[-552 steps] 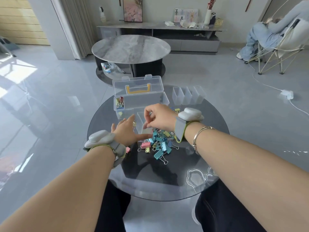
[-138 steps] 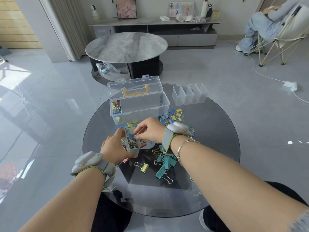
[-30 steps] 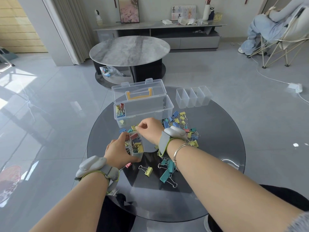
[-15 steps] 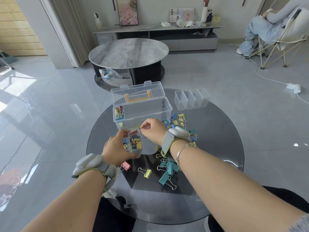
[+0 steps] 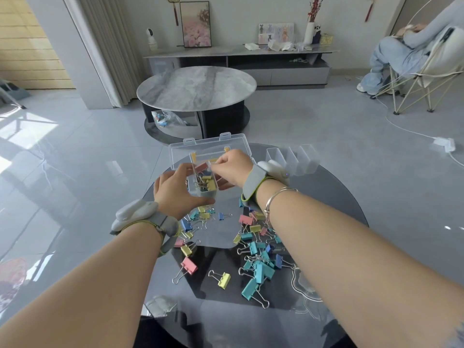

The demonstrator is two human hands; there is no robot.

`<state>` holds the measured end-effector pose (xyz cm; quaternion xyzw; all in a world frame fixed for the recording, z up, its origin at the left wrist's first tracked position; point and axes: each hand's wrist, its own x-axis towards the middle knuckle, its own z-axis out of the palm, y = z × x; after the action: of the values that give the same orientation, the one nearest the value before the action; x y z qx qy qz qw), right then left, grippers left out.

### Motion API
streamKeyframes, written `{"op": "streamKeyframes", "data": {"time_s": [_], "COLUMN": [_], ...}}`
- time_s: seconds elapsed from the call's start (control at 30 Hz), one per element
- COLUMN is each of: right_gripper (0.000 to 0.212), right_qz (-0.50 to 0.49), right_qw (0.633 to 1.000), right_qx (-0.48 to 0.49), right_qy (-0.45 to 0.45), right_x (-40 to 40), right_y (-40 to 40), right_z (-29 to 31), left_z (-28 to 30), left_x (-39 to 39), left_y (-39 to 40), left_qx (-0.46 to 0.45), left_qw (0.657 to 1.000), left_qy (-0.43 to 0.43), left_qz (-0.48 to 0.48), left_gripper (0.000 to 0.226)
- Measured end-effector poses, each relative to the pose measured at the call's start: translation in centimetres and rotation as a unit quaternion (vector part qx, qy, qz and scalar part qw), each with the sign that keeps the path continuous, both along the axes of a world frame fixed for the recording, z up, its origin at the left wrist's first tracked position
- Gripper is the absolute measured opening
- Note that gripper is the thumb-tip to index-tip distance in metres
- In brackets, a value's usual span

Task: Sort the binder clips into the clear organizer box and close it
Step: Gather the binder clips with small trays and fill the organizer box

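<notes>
The left hand [image 5: 175, 190] curls its fingers and thumb around a small clear bin [image 5: 204, 182], holding it raised above the dark glass table [image 5: 339, 197]. The bin holds pink and yellow binder clips. Behind it stands the clear box [image 5: 208, 146] with its lid up. The right hand [image 5: 234, 167] has its fingers bent at the bin's far rim, gripping it. Loose binder clips [image 5: 256, 259] lie scattered on the glass below both forearms
</notes>
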<state>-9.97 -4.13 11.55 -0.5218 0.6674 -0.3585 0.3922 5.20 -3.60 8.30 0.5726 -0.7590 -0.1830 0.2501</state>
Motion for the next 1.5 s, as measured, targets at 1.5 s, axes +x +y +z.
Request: {"op": "streamKeyframes", "data": {"time_s": [1.5], "right_gripper": [0.018], "right_qz": [-0.105], "right_qw": [0.985], "right_qx": [0.034], "right_qy": [0.133], "right_x": [-7.6], "right_y": [-7.9], "right_z": [-2.9], "left_z": [-2.4], "left_x": [-5.6], "left_y": [-8.2], "left_qx": [0.127], "left_qw": [0.983], "left_qy": [-0.105], "left_qz": [-0.082], "left_gripper": [0.118]}}
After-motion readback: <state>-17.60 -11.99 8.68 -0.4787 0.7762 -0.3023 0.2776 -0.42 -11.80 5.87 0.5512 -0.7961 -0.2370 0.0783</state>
